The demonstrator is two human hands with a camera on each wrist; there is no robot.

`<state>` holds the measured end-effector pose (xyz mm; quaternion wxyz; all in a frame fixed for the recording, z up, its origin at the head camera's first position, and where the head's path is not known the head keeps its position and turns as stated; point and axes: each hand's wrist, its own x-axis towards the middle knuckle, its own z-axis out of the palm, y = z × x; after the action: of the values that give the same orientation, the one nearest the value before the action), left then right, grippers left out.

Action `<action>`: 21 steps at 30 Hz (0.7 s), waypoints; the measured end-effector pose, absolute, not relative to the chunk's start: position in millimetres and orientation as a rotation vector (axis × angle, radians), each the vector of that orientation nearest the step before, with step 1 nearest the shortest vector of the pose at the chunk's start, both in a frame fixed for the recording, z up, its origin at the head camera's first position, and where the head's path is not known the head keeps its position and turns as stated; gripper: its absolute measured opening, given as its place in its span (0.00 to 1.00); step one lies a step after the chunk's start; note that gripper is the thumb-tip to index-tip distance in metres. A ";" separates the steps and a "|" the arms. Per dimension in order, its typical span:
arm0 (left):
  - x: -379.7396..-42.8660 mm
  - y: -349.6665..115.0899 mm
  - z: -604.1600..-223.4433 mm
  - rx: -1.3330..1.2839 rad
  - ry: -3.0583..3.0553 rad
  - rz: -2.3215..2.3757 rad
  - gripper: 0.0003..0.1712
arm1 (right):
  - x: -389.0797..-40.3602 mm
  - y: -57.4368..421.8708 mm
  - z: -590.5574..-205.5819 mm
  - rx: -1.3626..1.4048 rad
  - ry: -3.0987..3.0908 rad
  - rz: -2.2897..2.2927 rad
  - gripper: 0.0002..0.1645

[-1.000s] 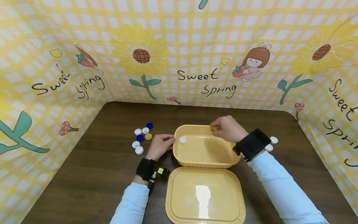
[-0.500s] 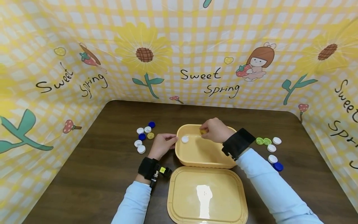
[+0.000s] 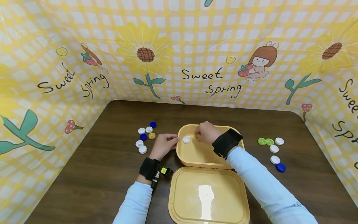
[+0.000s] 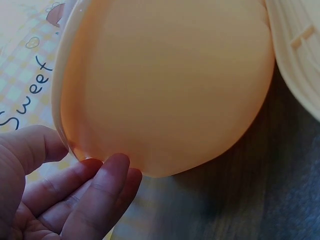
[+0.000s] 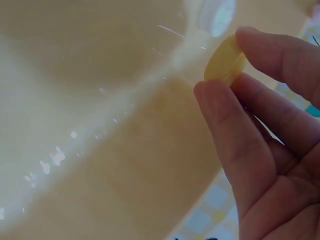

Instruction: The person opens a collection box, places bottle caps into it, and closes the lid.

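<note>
My right hand (image 3: 207, 133) is inside the yellow plastic box (image 3: 183, 155), pinching a yellow bottle cap (image 5: 225, 61) between thumb and fingertips. In the right wrist view the cap is tilted on edge, held near the box's inner wall. Close by, a white bottle cap (image 3: 186, 139) lies on the box floor at the left end. My left hand (image 3: 163, 145) holds the box's left end; in the left wrist view the thumb meets the rim and the fingers (image 4: 112, 172) touch the wall.
The box's lid (image 3: 207, 199) lies flat in front of it. Left of the box are several white, blue and yellow caps (image 3: 142, 149). To the right lie green caps (image 3: 262, 141), white caps (image 3: 275, 160) and a blue cap (image 3: 281, 167). A patterned cloth surrounds the table.
My right hand has carried the yellow cap left and down from the box's back rim toward the white cap. The left hand stays at the rim. The caps on the right have come into view.
</note>
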<state>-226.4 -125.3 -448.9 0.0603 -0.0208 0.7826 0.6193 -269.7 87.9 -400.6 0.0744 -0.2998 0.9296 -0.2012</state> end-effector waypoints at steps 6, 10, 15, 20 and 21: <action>-226.5 -124.5 -450.7 -0.061 2.356 1.887 0.14 | -273.8 82.1 -414.8 -0.900 2.775 -0.572 0.10; -226.5 -124.0 -449.5 -0.066 2.364 1.875 0.15 | -276.6 79.9 -422.6 -0.924 2.777 -0.561 0.16; -226.3 -124.7 -448.2 -0.059 2.365 1.877 0.15 | -279.2 74.8 -427.0 -0.906 2.800 -0.522 0.18; -226.5 -125.6 -449.3 -0.054 2.365 1.879 0.14 | -277.6 69.8 -426.0 -0.896 2.824 -0.519 0.17; -226.4 -125.9 -449.4 -0.049 2.368 1.879 0.14 | -277.7 69.0 -426.3 -0.896 2.829 -0.517 0.18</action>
<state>-226.4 -125.9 -449.4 0.0593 -0.0162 0.7818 0.6205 -277.7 69.0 -426.3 0.0646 -0.2967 0.9372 -0.1713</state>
